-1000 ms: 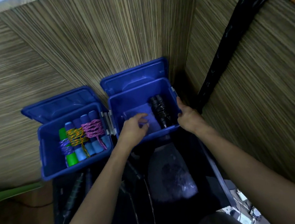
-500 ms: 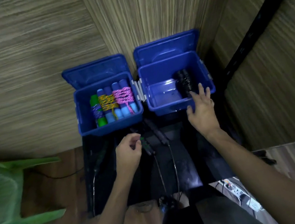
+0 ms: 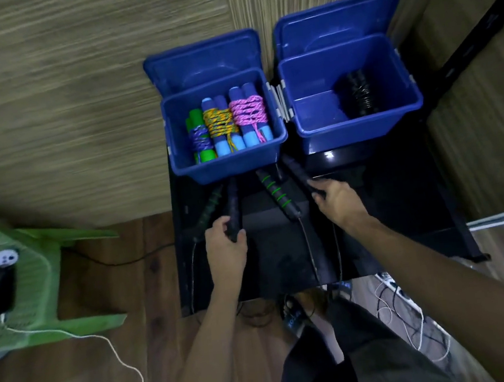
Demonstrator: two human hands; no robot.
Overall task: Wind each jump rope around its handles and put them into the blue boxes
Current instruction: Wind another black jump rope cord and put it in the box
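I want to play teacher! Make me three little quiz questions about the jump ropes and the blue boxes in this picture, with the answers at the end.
1. True or false: the left blue box holds three wound jump ropes.
2. What does the left hand hold? A) a pink rope B) a plain black handle C) a box lid
3. Fill in: the bundle in the right blue box is coloured ____.

Key
1. True: purple rope on green handles, yellow rope and pink rope on blue handles.
2. B. The right hand holds the other black handle; a green-ringed handle lies between them.
3. Black.
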